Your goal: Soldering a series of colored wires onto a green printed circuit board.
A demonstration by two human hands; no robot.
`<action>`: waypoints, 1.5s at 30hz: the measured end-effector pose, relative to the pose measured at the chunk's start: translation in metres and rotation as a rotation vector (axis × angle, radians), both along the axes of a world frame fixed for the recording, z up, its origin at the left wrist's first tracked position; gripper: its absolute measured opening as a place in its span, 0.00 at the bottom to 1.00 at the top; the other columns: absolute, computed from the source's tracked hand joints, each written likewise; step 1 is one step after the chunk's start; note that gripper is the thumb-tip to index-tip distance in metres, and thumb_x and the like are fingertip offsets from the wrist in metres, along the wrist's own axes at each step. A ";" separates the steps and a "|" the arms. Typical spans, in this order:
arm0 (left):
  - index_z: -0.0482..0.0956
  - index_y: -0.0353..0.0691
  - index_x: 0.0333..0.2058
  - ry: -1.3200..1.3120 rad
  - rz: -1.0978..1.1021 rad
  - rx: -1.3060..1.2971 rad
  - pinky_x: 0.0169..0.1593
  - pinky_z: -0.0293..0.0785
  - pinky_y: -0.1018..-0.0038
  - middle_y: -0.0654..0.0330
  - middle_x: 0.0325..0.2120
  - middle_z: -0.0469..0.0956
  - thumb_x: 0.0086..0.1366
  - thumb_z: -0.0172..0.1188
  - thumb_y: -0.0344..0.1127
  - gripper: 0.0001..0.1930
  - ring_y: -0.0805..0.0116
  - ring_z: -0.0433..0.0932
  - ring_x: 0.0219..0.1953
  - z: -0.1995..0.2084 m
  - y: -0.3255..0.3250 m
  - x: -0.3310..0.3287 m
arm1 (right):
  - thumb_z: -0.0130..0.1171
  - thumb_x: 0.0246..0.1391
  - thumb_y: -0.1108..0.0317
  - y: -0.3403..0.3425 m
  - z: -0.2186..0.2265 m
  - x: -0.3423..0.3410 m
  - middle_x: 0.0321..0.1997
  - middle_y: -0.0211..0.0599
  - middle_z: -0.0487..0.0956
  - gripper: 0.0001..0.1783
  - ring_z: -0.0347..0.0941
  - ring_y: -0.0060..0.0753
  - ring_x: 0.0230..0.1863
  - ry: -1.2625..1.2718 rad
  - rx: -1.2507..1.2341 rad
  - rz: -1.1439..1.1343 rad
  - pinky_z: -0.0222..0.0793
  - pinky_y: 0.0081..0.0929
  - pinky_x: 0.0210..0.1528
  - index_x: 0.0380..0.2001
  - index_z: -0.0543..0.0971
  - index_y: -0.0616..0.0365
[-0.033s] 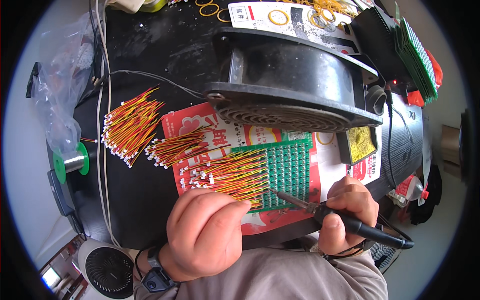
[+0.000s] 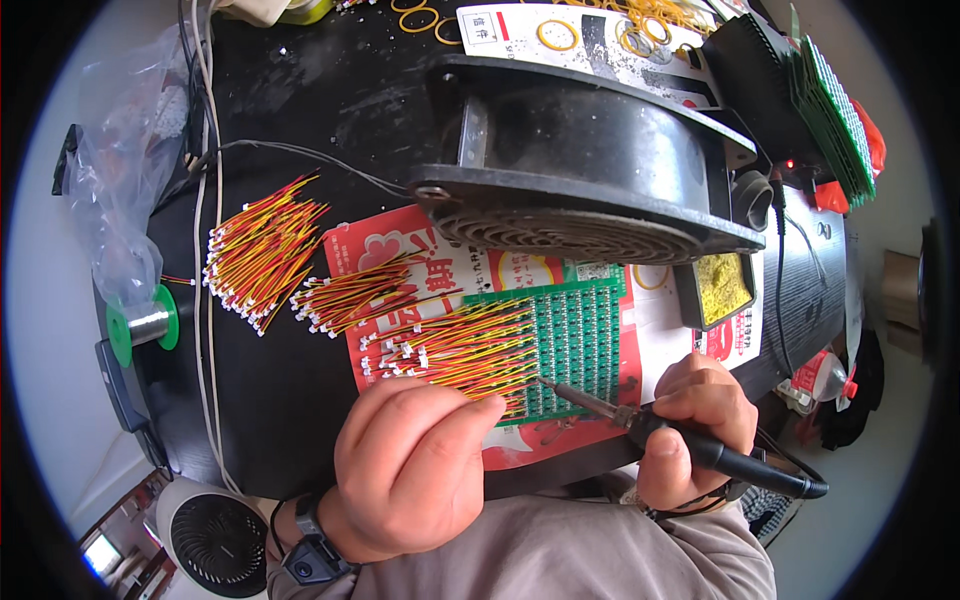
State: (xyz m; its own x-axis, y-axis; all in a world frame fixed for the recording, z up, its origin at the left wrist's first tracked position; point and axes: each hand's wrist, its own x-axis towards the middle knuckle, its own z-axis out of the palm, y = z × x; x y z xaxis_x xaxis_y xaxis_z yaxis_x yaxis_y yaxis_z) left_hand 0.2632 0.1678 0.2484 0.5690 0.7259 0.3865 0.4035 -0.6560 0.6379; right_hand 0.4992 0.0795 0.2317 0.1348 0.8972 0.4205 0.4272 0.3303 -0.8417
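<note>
My right hand grips a black-handled soldering iron. Its tip reaches the green circuit board, where a row of wire ends meets the small pads. My left hand is closed in a pinch at the board's near left edge. A thin wire lead seems to be between its fingertips, mostly hidden by them. Red, yellow and black leads with white connectors lie side by side, their bare ends on the board. Under the board is a red printed sheet.
A large black fan stands just beyond the board. More leads are heaped at the left, near a solder spool and white cables. A tray with yellow sponge sits at the right. Green boards stand stacked at far right.
</note>
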 end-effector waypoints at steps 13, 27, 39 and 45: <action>0.83 0.33 0.34 -0.003 -0.028 -0.029 0.32 0.77 0.64 0.54 0.29 0.79 0.49 0.69 0.17 0.12 0.55 0.78 0.27 0.001 -0.004 0.004 | 0.69 0.48 0.70 0.000 0.002 -0.002 0.19 0.36 0.77 0.13 0.70 0.31 0.16 0.014 0.014 -0.007 0.66 0.28 0.19 0.34 0.77 0.65; 0.85 0.28 0.33 0.081 -0.125 0.028 0.30 0.75 0.65 0.55 0.28 0.78 0.47 0.69 0.17 0.12 0.57 0.77 0.28 -0.010 -0.005 0.008 | 0.68 0.48 0.71 -0.002 -0.002 -0.002 0.18 0.36 0.74 0.13 0.68 0.29 0.15 0.029 0.051 -0.046 0.64 0.27 0.18 0.33 0.77 0.66; 0.86 0.28 0.33 0.074 -0.113 -0.011 0.29 0.73 0.66 0.55 0.28 0.77 0.47 0.70 0.18 0.12 0.58 0.75 0.27 -0.012 -0.004 0.009 | 0.69 0.47 0.71 0.000 0.000 -0.002 0.18 0.37 0.74 0.13 0.68 0.30 0.15 0.006 0.066 -0.002 0.63 0.28 0.17 0.33 0.77 0.68; 0.86 0.28 0.34 0.079 -0.115 -0.006 0.29 0.73 0.67 0.55 0.28 0.77 0.47 0.70 0.18 0.12 0.58 0.75 0.26 -0.013 -0.004 0.010 | 0.69 0.46 0.71 0.002 0.000 -0.003 0.18 0.37 0.75 0.14 0.68 0.30 0.15 0.005 0.069 -0.005 0.63 0.28 0.17 0.33 0.77 0.68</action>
